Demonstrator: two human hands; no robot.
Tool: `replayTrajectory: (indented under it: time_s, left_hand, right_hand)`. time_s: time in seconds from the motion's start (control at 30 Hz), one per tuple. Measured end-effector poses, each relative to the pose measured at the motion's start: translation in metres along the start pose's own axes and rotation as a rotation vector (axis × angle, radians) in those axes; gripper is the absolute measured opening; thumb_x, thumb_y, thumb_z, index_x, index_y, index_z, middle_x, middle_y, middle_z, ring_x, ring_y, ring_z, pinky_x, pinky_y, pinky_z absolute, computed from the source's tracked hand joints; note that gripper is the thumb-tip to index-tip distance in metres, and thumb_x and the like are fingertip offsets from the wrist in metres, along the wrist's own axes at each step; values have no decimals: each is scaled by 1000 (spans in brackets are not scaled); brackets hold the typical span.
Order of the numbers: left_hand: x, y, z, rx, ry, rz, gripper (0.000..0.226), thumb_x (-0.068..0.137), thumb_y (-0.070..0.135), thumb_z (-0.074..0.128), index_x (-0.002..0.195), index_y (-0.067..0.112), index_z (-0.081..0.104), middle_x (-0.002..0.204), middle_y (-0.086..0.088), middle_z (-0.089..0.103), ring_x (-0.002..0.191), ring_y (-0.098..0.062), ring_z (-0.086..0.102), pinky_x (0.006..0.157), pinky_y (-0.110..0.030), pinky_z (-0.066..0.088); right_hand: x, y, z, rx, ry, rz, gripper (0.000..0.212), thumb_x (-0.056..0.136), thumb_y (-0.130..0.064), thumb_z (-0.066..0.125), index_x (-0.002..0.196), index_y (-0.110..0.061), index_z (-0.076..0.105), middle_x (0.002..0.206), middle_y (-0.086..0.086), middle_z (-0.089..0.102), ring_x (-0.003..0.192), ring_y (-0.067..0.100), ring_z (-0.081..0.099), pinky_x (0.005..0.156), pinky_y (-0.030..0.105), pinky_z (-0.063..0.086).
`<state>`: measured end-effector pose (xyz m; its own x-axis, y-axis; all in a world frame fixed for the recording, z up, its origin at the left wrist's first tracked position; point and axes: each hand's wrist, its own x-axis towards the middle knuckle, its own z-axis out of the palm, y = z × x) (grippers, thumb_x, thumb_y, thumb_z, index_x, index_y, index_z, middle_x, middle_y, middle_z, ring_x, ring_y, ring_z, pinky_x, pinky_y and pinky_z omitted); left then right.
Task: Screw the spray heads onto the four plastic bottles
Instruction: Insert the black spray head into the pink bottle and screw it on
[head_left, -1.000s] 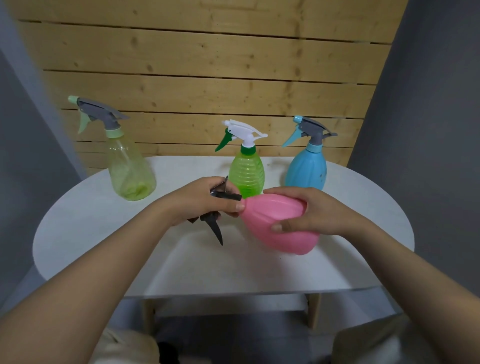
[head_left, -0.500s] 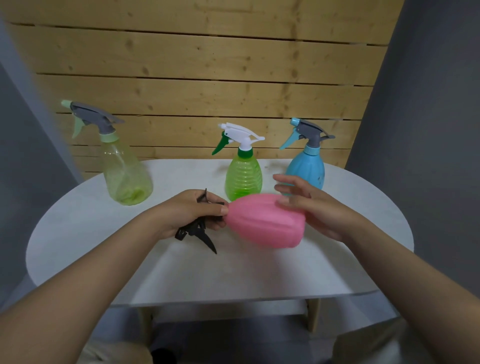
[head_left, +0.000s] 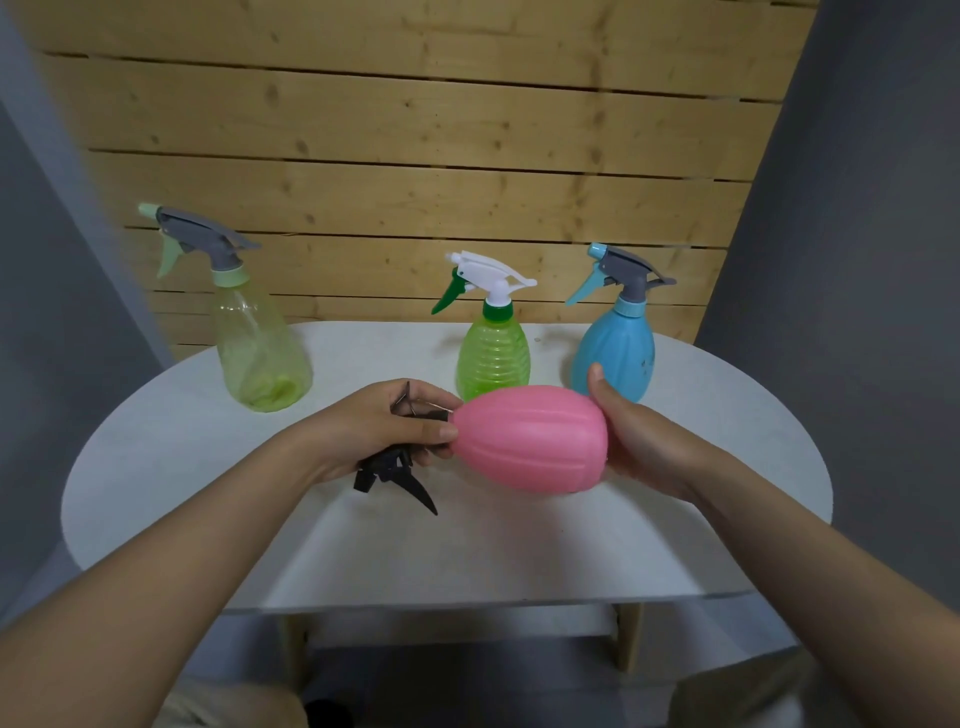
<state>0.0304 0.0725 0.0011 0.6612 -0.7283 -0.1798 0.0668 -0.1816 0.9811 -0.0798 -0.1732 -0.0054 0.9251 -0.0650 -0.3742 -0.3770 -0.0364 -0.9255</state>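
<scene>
the pink bottle (head_left: 530, 439) lies sideways in the air above the white table (head_left: 519, 545), neck toward the person's left. the right hand (head_left: 631, 431) cups its base with thumb on top and fingers wrapped behind, grasping it firmly. the left hand (head_left: 387, 423) has its fingers curled round the black spray head (head_left: 395, 467) at the neck, trigger hanging down below the palm. the collar itself is hidden by the fingers, so whether the threads are already biting is unclear, though it seems likely they are partly on.

to do this step well, keep head and neck on one straight line so the thread does not cross. let the left hand hold the collar rather than the trigger, and turn bottle against head in short twists, regripping between them. stop when it turns snug.

the pale green bottle (head_left: 260, 353), the bright green bottle (head_left: 493, 358) and the blue bottle (head_left: 618, 348) stand upright at the back, each with a head on.
</scene>
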Motion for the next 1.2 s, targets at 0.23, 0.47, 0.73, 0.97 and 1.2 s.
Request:
replayTrajectory:
  time_s: [0.23,0.47,0.73,0.97,1.2]
  left_hand:
    - [0,-2,-9,-104,42,-64,18,81,0,63,98,6,63,73,-4,74,66,-13,70,52,-19,51]
    - [-1,0,-10,-114,8,-33,28,76,-1,65,103,4,60,73,-6,73,66,-15,69,54,-20,53]
    - [3,-1,-11,-91,106,-27,22,77,0,66,99,3,64,76,-5,75,68,-15,72,51,-19,51]
    - [4,0,-14,-103,121,-20,18,76,2,66,94,5,68,76,-4,76,70,-15,72,51,-18,51]
    - [4,-1,-14,-131,124,-20,12,80,5,64,90,6,71,77,-6,76,71,-14,73,51,-17,51]
  right_hand:
    - [-6,-6,-5,189,-123,-152,69,70,-13,71,133,-24,45,127,2,51,105,27,65,79,46,58]
    - [-6,-6,-4,-230,6,-146,74,67,-78,43,113,-24,64,95,18,73,76,28,73,60,34,58]
    - [-4,-5,-11,-106,-12,-268,61,73,-20,75,128,-30,50,115,2,63,89,19,71,73,33,59]
    - [-7,-4,-11,-146,-59,-194,89,62,-58,72,139,-29,38,124,2,60,101,19,68,80,33,57]
    - [-9,-8,-9,-76,-84,-198,65,67,-35,72,127,-20,52,110,14,70,95,31,70,72,37,60]
